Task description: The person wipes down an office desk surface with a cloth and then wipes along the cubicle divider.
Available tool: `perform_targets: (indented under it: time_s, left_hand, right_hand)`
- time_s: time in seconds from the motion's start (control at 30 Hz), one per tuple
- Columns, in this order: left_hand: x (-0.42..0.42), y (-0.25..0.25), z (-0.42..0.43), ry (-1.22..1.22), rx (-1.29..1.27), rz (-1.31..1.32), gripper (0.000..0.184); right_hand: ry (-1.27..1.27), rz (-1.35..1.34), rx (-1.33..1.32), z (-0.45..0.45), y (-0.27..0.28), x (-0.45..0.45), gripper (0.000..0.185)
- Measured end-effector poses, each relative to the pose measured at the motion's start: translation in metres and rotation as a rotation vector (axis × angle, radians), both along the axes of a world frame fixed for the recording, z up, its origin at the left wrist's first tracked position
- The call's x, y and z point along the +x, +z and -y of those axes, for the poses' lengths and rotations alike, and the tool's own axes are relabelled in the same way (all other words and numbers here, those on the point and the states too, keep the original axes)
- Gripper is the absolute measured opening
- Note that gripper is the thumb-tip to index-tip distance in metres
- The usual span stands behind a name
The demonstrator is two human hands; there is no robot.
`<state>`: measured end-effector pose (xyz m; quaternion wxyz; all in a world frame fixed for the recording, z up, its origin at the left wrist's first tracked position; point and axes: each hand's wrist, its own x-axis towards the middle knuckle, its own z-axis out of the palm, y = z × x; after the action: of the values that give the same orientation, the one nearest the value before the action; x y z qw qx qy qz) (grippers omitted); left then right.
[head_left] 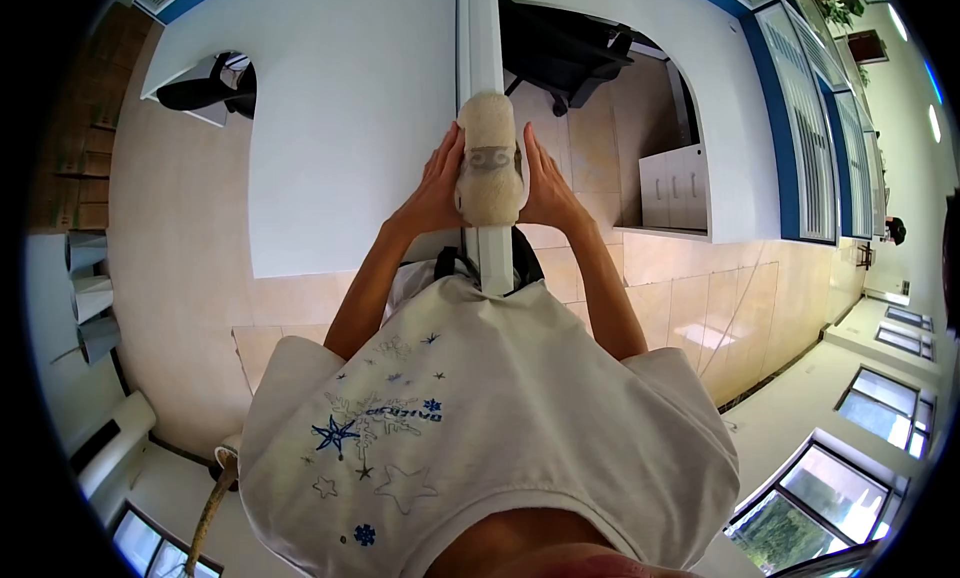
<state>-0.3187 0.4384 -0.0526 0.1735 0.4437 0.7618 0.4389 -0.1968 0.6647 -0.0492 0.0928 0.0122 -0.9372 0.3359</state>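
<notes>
A cream fuzzy object (490, 193) with a grey patterned band stands on the narrow white ledge (488, 253) in front of my chest. My left hand (438, 186) is at its left side, fingers extended and pointing forward, the palm side toward it. On its right side my right hand (545, 183) is held the same way, fingers straight and close to it. Both hands seem to touch or nearly touch the lower part; neither wraps round it. Its underside is hidden.
White desktops (350, 128) lie on both sides of the ledge. A black office chair (570, 53) and a white drawer cabinet (673, 190) stand at the right. Another black chair (205, 90) is at the left. Blue-edged partitions (790, 118) rise at the far right.
</notes>
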Motion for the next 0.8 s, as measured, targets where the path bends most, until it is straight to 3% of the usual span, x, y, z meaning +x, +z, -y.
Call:
perform_targets:
  time_s: [0.13, 0.23, 0.43, 0.57, 0.67, 0.77, 0.8]
  left_hand:
    - [-0.006, -0.015, -0.01, -0.004, 0.141, 0.236, 0.135]
    - [-0.003, -0.029, -0.011, 0.099, 0.174, 0.36, 0.121]
    - [-0.001, -0.038, -0.026, 0.209, 0.108, 0.255, 0.072]
    - [-0.006, -0.037, -0.025, 0.244, 0.091, 0.181, 0.048]
    - [-0.001, -0.024, -0.021, 0.301, 0.059, 0.131, 0.044]
    - [-0.002, -0.026, -0.027, 0.375, 0.322, -0.304, 0.048]
    - [-0.002, -0.03, -0.028, 0.331, 0.316, -0.159, 0.051]
  right_hand:
    - [0.117, -0.132, -0.129, 0.003, -0.011, -0.016, 0.145]
    - [0.025, 0.033, -0.503, 0.005, -0.021, -0.022, 0.131]
    - [0.03, -0.138, -0.241, 0.016, -0.016, -0.029, 0.102]
    - [-0.044, -0.042, -0.263, 0.013, -0.011, -0.029, 0.063]
    - [-0.048, -0.013, -0.26, 0.007, -0.015, -0.028, 0.048]
    - [-0.029, -0.171, -0.248, 0.009, -0.016, -0.033, 0.045]
    - [-0.035, -0.24, -0.199, 0.011, -0.017, -0.034, 0.049]
